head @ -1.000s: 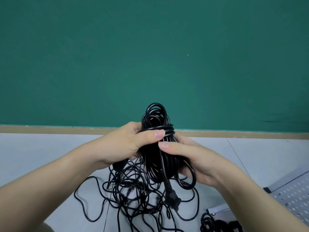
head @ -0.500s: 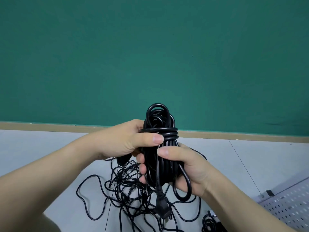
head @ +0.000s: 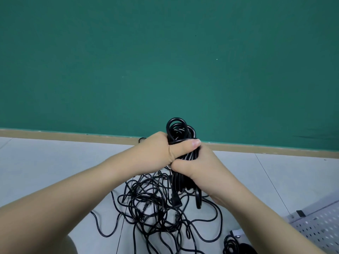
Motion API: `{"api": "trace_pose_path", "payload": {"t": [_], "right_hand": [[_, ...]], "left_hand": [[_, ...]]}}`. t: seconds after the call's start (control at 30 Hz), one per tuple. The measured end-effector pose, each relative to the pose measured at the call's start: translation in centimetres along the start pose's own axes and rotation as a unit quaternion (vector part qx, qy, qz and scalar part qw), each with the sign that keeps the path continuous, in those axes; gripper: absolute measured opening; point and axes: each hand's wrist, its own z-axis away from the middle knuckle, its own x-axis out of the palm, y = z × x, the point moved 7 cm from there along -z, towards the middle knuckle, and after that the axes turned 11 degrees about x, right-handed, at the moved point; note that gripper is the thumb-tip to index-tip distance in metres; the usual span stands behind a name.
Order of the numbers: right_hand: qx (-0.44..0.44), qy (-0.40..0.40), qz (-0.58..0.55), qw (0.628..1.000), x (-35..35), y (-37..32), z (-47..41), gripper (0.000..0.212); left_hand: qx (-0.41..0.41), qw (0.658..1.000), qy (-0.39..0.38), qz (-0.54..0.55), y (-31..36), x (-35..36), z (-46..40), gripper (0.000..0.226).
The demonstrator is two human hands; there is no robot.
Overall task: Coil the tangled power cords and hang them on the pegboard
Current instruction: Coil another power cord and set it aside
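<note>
A coiled black power cord (head: 177,129) stands upright between both hands in front of the green wall. My left hand (head: 157,149) grips its upper part, thumb laid across the wrapped turns. My right hand (head: 198,167) clasps the lower part from the right, fingers closed around the bundle. The cord's plug (head: 175,200) dangles just below my hands. On the floor under them lies a tangle of black cords (head: 152,208). The white pegboard (head: 319,230) lies flat at the bottom right, partly cut off by the frame edge.
Another coiled black cord (head: 233,244) rests at the pegboard's near-left corner. A tan baseboard (head: 73,137) runs along the foot of the green wall. The floor is pale grey tile.
My right hand has slid up the bundle and closed tighter against my left hand. The left thumb now presses further across the wrapped turns. The plug still hangs below.
</note>
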Motion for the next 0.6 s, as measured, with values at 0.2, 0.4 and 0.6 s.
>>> {"api": "trace_pose_path", "payload": {"t": [0.2,0.4,0.6], "right_hand": [[0.026,0.009,0.014,1.0,-0.6,1.1,-0.2,0.024],[0.0,0.056,0.022,0.998,-3.6,0.1,0.3,0.029],[0.065,-0.045,-0.194,0.978,-4.3,0.1,1.4,0.038]], "left_hand": [[-0.075,0.995,-0.03,-0.054,-0.5,1.0,-0.1,0.074],[-0.073,0.994,-0.074,-0.04,0.9,0.3,0.9,0.065],[-0.037,0.978,-0.1,0.178,1.9,0.3,2.0,0.035]]}}
